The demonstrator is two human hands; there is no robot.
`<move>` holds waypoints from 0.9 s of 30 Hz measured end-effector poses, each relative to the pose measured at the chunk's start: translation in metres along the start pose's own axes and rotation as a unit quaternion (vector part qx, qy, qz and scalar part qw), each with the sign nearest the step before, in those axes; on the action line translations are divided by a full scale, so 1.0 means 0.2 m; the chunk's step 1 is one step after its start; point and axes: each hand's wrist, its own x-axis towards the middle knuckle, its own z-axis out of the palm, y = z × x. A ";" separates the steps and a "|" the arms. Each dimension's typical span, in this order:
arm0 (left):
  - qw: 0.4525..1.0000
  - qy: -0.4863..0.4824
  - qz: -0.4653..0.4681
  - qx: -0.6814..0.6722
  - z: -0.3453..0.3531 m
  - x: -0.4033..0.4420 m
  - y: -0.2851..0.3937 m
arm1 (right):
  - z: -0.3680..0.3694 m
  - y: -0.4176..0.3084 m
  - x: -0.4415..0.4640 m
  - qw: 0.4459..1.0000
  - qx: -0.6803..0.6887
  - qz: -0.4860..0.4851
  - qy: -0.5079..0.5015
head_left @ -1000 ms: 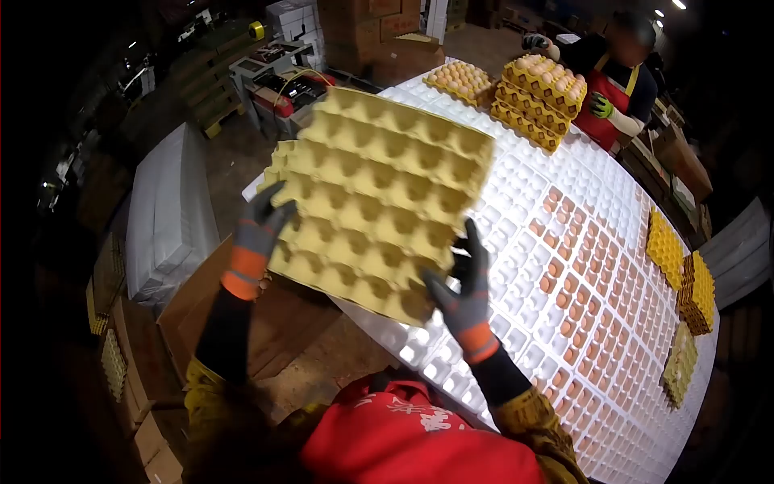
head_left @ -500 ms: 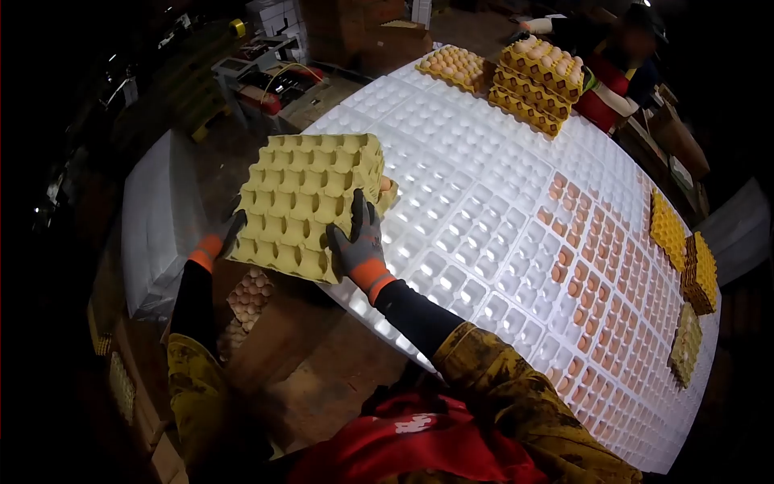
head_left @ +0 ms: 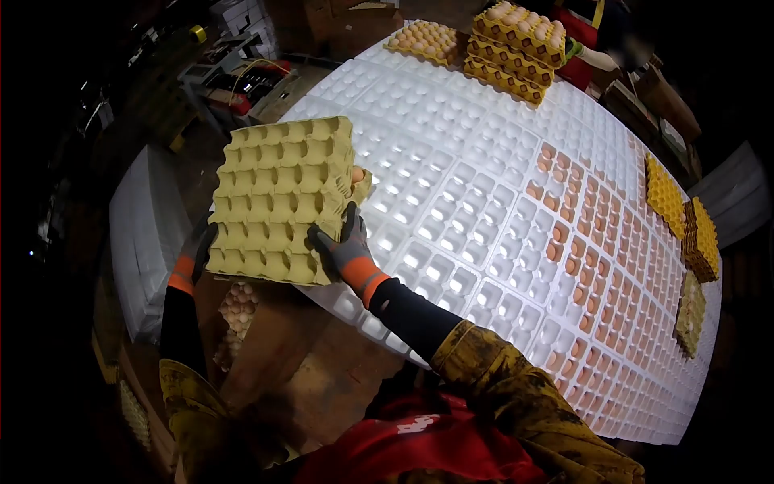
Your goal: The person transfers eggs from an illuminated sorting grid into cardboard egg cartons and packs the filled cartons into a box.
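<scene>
Both hands are on one object: left hand [head_left: 193, 247] along the left edge of the pale yellow pulp tray [head_left: 278, 194], right hand [head_left: 348, 250] clasping its lower right corner. Left fingertips partly hidden.

Room: dim, black at the margins. Work surface: white moulded trays [head_left: 407, 189] laid side by side; the pulp tray is at their left edge and blocks the view of that part. At far left, a pale wrapped stack [head_left: 145, 250]; below the hands, a cardboard box [head_left: 274, 343]. Far edge: a stack of deep-yellow trays [head_left: 509, 74], eggs on top, a co-worker's green-gloved hand [head_left: 573, 48] beside it; one egg-filled tray [head_left: 423, 40] near it. Right edge: a yellow tray stack [head_left: 700, 239]. Smallest: brown eggs [head_left: 579, 286] in cavities toward the right; one egg [head_left: 357, 173] shows just behind the pulp tray.
</scene>
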 end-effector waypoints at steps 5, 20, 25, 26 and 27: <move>0.998 0.036 -0.052 -0.017 -0.02 0.01 -0.25 | -0.02 -0.11 -0.08 0.996 -0.063 -0.008 -0.058; 0.993 -0.035 -0.022 -0.109 -0.01 0.00 -0.17 | -0.16 -0.37 0.09 0.967 -0.120 -0.220 0.050; 0.991 -0.039 -0.124 -0.009 0.07 0.16 -0.07 | -0.07 -0.26 0.58 0.855 -0.424 -0.283 -0.092; 0.989 -0.031 -0.140 -0.019 0.05 0.21 -0.13 | -0.06 -0.25 0.63 0.862 -0.414 -0.277 -0.097; 0.991 -0.051 -0.121 -0.025 0.07 0.21 -0.09 | -0.06 -0.24 0.66 0.863 -0.408 -0.276 -0.109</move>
